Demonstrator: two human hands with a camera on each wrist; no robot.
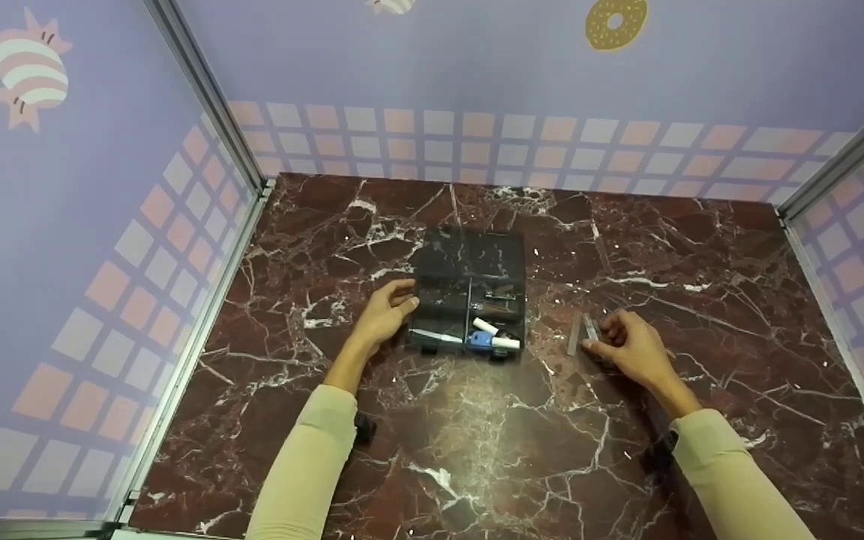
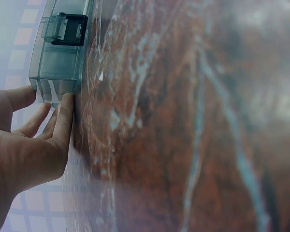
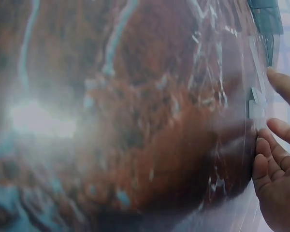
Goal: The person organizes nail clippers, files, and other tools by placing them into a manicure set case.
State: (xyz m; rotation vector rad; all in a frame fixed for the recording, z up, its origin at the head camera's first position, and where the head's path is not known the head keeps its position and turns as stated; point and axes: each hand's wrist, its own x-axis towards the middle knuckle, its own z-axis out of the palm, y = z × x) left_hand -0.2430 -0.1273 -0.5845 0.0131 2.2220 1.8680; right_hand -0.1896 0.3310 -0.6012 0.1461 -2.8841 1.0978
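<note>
A dark see-through organizer box [image 1: 469,251] stands open in the head view, its hinged half lying towards the back. My left hand [image 1: 383,316] is at its left side, thumb near the rim. In the left wrist view my fingers [image 2: 64,116] rest along the lower edge of the box wall [image 2: 58,65], below a black latch. To the right of the box, my right hand [image 1: 633,349] bends around a small silver piece [image 1: 591,328], held at thumb and fingertips. Beside it on the table lies a thin flat silver strip [image 1: 574,334].
The box's compartments hold a pale slender tool [image 1: 436,335], a blue item [image 1: 480,340], white-capped pieces [image 1: 505,343] and small metal tools [image 1: 502,292]. Everything stands on a dark red marbled table [image 1: 469,450], walled in by patterned panels [image 1: 477,60].
</note>
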